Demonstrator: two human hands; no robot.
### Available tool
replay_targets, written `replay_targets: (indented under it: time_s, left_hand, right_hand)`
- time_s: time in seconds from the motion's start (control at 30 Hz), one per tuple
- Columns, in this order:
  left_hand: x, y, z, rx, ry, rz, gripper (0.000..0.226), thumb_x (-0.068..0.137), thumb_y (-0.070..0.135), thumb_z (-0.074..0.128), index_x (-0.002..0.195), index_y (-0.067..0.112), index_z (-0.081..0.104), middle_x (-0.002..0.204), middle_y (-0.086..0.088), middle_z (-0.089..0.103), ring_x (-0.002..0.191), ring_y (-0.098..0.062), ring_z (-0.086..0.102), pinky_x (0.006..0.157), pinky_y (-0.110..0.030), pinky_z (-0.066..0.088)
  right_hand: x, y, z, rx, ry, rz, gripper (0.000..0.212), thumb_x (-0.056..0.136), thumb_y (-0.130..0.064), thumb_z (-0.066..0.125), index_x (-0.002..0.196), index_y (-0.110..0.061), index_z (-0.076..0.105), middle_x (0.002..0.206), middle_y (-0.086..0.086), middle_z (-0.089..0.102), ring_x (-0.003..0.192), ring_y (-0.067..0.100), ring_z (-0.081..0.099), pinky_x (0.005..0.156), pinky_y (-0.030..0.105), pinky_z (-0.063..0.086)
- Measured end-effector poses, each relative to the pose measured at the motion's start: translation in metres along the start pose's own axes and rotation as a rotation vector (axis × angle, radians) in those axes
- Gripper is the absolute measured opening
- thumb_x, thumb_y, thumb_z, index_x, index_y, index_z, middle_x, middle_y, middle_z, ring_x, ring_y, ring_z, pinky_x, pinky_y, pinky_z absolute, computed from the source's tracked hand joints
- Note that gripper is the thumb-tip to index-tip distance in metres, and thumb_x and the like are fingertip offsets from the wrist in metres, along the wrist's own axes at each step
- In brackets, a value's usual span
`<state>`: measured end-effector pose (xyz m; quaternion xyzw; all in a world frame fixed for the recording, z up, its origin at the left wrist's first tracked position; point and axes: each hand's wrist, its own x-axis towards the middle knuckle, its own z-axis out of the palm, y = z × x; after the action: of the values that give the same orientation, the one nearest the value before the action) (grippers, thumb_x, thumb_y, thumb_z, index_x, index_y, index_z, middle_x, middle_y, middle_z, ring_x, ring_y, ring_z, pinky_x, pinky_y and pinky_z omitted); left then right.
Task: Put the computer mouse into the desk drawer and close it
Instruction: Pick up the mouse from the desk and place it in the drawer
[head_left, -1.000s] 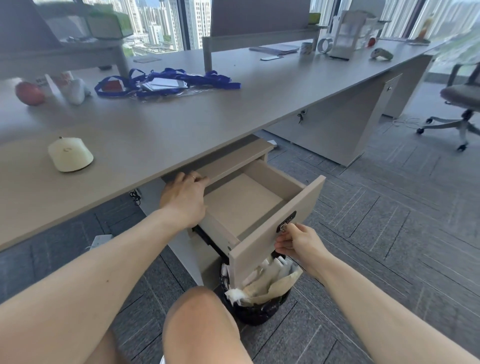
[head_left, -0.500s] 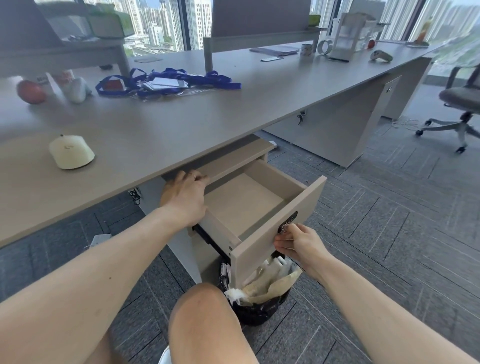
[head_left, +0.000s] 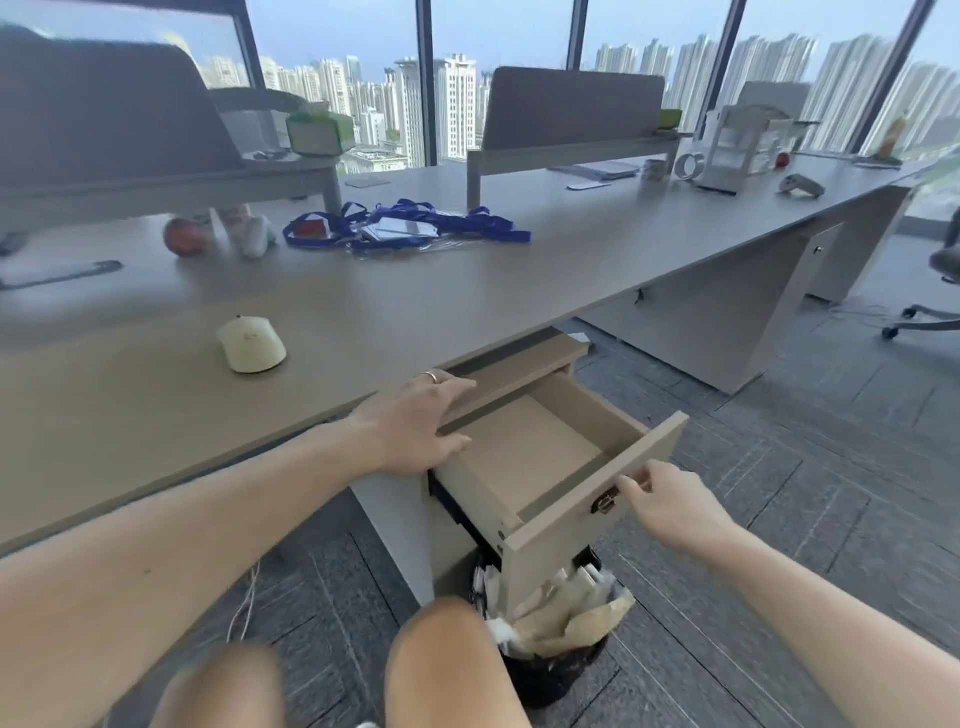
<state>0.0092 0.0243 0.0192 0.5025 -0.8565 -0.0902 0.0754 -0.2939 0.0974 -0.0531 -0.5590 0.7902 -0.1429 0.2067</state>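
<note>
Drawer (head_left: 524, 457) stands open; mouse (head_left: 252, 344) sits on the worktop (head_left: 363, 306). Left hand (head_left: 415, 423) lies flat, fingers spread, on the cabinet; right hand (head_left: 670, 506), fingers loose, holds nothing beside the drawer front.

The long grey-brown desk (head_left: 519, 291) carries a cream computer mouse (head_left: 253, 344), blue lanyards (head_left: 410, 228) and a red apple (head_left: 183, 236).

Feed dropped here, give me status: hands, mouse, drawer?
Left hand flat on cabinet top, right hand open by drawer front. Mouse on desk, untouched. Drawer open, empty.
</note>
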Motion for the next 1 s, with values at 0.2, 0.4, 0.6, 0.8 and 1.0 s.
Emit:
replay_targets:
  time_s: [0.2, 0.4, 0.6, 0.8, 1.0]
  left_hand:
    - [-0.076, -0.085, -0.087, 0.103, 0.142, -0.199, 0.063, 0.088, 0.055, 0.059, 0.144, 0.030, 0.045, 0.150, 0.001, 0.047, 0.138, -0.024, 0.041, 0.111, -0.038, 0.034]
    - [-0.139, -0.173, -0.107, 0.094, 0.026, -0.453, 0.073, 0.089, 0.063, 0.052, 0.151, 0.027, 0.038, 0.158, -0.001, 0.036, 0.143, -0.023, 0.033, 0.116, -0.037, 0.026]
    - [-0.167, -0.225, -0.096, 0.073, 0.023, -0.567, 0.079, 0.087, 0.073, 0.043, 0.151, 0.028, 0.037, 0.161, 0.002, 0.032, 0.146, -0.023, 0.028, 0.120, -0.037, 0.019]
    - [-0.174, -0.270, -0.084, 0.137, 0.103, -0.543, 0.088, 0.078, 0.087, 0.022, 0.151, 0.041, 0.031, 0.161, 0.010, 0.031, 0.146, -0.020, 0.030, 0.118, -0.043, 0.024]
    - [-0.171, -0.282, -0.070, 0.126, 0.197, -0.556, 0.084, 0.076, 0.088, 0.018, 0.149, 0.048, 0.030, 0.159, 0.018, 0.030, 0.146, -0.016, 0.025, 0.116, -0.045, 0.019]
  right_hand:
    - [0.009, -0.073, -0.046, -0.273, 0.138, -0.364, 0.039, 0.090, -0.062, 0.043, 0.104, -0.028, 0.058, 0.092, -0.006, 0.068, 0.078, 0.014, 0.066, 0.069, 0.038, 0.058]
    - [0.010, -0.192, -0.027, -0.264, 0.034, -0.640, 0.045, 0.089, -0.062, 0.048, 0.115, -0.027, 0.060, 0.105, -0.006, 0.069, 0.091, 0.015, 0.065, 0.081, 0.039, 0.056]
    - [0.010, -0.305, 0.010, -0.172, -0.076, -0.792, 0.045, 0.091, -0.055, 0.053, 0.122, -0.024, 0.058, 0.112, -0.003, 0.067, 0.097, 0.017, 0.063, 0.089, 0.038, 0.051]
    - [0.023, -0.389, 0.056, -0.127, -0.087, -0.865, 0.067, 0.084, -0.062, 0.058, 0.140, -0.028, 0.041, 0.139, 0.003, 0.049, 0.120, 0.025, 0.054, 0.098, 0.041, 0.045]
    - [0.038, -0.443, 0.104, -0.075, -0.104, -0.859, 0.085, 0.074, -0.071, 0.059, 0.148, -0.036, 0.032, 0.150, 0.004, 0.036, 0.135, 0.032, 0.040, 0.109, 0.045, 0.038]
